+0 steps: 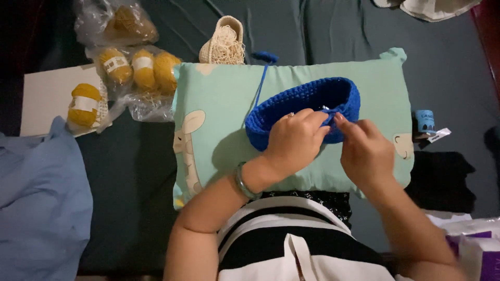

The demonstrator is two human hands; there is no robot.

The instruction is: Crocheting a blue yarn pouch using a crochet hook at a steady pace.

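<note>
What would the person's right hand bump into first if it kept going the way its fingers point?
The right hand points up and left, fingertips already at the near rim of the blue crocheted basket. Pushed on, it would probably press into that wall, right beside the left hand; depth is hard to judge from above.

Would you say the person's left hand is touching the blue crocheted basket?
Touching: the head view shows the left hand with fingers pressed against the near rim of the blue crocheted basket.
</note>
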